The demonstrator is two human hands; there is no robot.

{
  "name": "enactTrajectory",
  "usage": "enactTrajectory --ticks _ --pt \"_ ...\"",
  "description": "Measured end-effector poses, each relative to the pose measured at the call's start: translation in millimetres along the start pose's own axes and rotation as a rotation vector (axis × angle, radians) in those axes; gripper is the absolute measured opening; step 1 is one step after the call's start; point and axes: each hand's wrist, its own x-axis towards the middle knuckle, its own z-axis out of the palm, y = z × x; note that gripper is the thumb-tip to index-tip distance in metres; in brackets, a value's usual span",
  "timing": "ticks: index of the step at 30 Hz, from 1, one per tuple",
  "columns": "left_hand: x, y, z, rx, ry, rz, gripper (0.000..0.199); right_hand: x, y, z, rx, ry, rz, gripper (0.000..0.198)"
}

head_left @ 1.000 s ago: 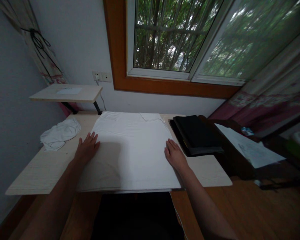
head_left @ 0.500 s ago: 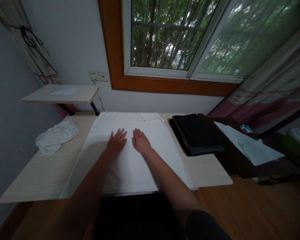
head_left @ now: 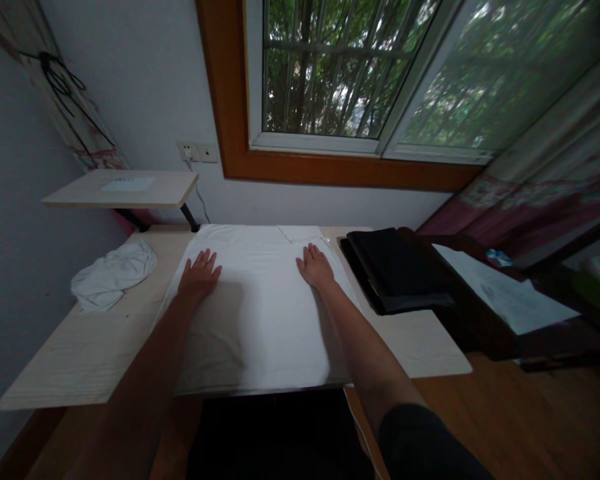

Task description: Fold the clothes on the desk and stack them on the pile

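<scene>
A white cloth, perhaps a garment [head_left: 270, 300], lies spread over the middle of the desk [head_left: 70, 360], reaching from near the wall to the front edge. Flat on its left part rests my left hand [head_left: 199, 275], fingers spread. My right hand [head_left: 317, 267] presses flat near the cloth's right side, fingers stretched out. Neither hand grips anything. Faint folds show at the far edge, and some wrinkles lie under my left forearm.
A crumpled white cloth [head_left: 113, 277] is on the desk's left, below a raised shelf [head_left: 125, 187] with a paper on it. Black folders [head_left: 397, 270] lie to the right. Beyond them, a white sheet [head_left: 505, 293] rests on a dark surface. A window [head_left: 350, 80] is ahead.
My hands have slid apart across the white cloth, the left one leftward and the right one rightward. Both stay flat.
</scene>
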Motion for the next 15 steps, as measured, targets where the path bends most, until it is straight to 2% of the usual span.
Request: enactTrajectory --ticks 5,15 --pt "-2 -22 -4 0.021 -0.015 -0.079 0.064 -4 33 -10 -0.073 -0.001 0.082 0.065" --pt "-17 -34 -10 -0.006 -0.012 -0.149 0.062 -25 49 -18 -0.082 0.088 0.069 0.058"
